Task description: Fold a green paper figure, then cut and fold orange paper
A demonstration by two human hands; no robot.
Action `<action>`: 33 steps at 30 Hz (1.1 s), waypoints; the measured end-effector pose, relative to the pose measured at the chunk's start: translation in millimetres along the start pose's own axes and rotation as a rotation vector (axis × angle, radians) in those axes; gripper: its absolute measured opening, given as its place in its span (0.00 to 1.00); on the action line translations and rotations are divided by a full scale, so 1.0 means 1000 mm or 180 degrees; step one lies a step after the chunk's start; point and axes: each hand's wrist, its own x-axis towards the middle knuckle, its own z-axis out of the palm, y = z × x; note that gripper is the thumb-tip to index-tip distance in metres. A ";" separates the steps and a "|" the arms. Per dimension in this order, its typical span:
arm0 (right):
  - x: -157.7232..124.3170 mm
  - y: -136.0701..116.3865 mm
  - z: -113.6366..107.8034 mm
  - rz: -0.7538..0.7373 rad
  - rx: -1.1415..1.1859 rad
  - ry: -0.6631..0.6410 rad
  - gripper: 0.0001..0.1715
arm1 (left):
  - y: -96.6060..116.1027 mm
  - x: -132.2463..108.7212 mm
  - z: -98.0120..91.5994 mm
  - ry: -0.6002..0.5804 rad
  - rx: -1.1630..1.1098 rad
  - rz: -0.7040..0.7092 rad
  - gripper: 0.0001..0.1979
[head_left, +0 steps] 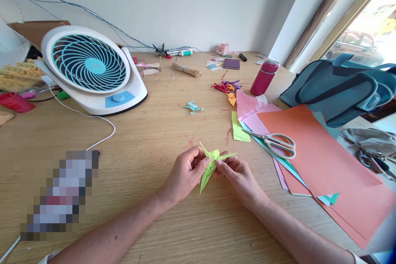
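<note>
Between my two hands is a lime-green folded paper figure (210,170) with several thin pointed ends. My left hand (188,168) pinches its left side between thumb and fingers. On the other side, my right hand (237,177) grips it near a point that sticks out to the right. The fingertips behind the paper are partly hidden. Farther up the table lies a small light-blue folded paper figure (193,107), apart from both hands. A flat piece of lime-green paper (239,127) rests to the right, beside the stack of coloured sheets.
Scissors (275,142) lie on orange paper sheets (309,152) at right. A red bottle (265,77) and a teal bag (334,86) stand behind. Several folded papers (229,88) are heaped nearby. A white fan (93,66) with a cord occupies the left, above a blurred-out object (62,196).
</note>
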 end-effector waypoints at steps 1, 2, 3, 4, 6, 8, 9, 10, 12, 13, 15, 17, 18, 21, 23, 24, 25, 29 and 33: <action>0.000 0.001 -0.001 0.0007 -0.0011 0.0006 0.17 | 0.000 0.000 0.000 -0.0011 -0.0011 -0.0023 0.11; 0.000 0.001 -0.001 0.0014 -0.0019 0.0006 0.17 | 0.001 0.000 0.000 -0.0015 -0.0017 -0.0035 0.11; -0.001 0.002 -0.002 0.0023 -0.0018 -0.0001 0.17 | 0.001 0.000 0.000 -0.0013 -0.0018 -0.0033 0.11; -0.001 0.002 -0.003 0.0031 -0.0013 -0.0015 0.18 | 0.002 0.000 -0.001 -0.0005 -0.0011 -0.0020 0.11; -0.002 0.003 -0.004 0.0039 -0.0012 -0.0049 0.18 | 0.002 0.000 -0.001 0.0016 0.0010 0.0031 0.11; -0.002 0.002 -0.004 0.0048 -0.0039 -0.0056 0.19 | 0.002 0.000 -0.001 0.0039 0.0024 0.0057 0.11; -0.002 0.002 -0.004 0.0055 -0.0056 -0.0046 0.20 | 0.002 0.000 -0.001 0.0046 0.0025 0.0052 0.11; -0.002 0.001 -0.004 0.0059 -0.0072 -0.0032 0.20 | 0.002 0.000 -0.001 0.0047 0.0019 0.0039 0.11; -0.002 0.001 -0.004 0.0041 -0.0079 -0.0010 0.20 | 0.001 0.000 -0.001 0.0036 -0.0006 -0.0005 0.11; -0.001 0.002 -0.004 0.0026 -0.0067 -0.0010 0.20 | 0.000 0.000 -0.001 0.0034 -0.0020 -0.0020 0.11; 0.000 0.002 -0.004 0.0001 -0.0045 -0.0006 0.19 | -0.001 0.000 -0.001 0.0029 -0.0049 -0.0022 0.11; 0.001 0.002 -0.003 0.0011 -0.0044 0.0022 0.18 | -0.001 0.000 -0.001 0.0029 -0.0050 -0.0010 0.11; 0.001 0.003 -0.003 0.0029 -0.0047 0.0035 0.18 | -0.001 0.000 -0.001 0.0040 -0.0040 -0.0003 0.11; 0.002 0.003 -0.001 0.0067 0.0009 0.0059 0.18 | -0.002 0.000 -0.002 0.0167 0.0051 0.0027 0.11; 0.002 0.003 0.000 0.0086 0.0073 0.0078 0.18 | -0.004 0.001 -0.002 0.0229 0.0100 0.0043 0.12; 0.002 0.004 0.000 0.0090 0.0100 0.0089 0.18 | -0.004 0.001 -0.002 0.0226 0.0109 0.0044 0.12; 0.002 0.004 0.000 0.0092 0.0120 0.0093 0.17 | -0.005 0.001 -0.002 0.0204 0.0107 0.0040 0.11; 0.002 0.003 0.000 0.0043 0.0137 0.0074 0.16 | -0.003 0.000 -0.002 0.0157 0.0105 0.0029 0.11; 0.003 0.002 -0.001 0.0034 0.0167 0.0135 0.16 | 0.002 0.000 -0.002 0.0234 0.0282 0.0101 0.12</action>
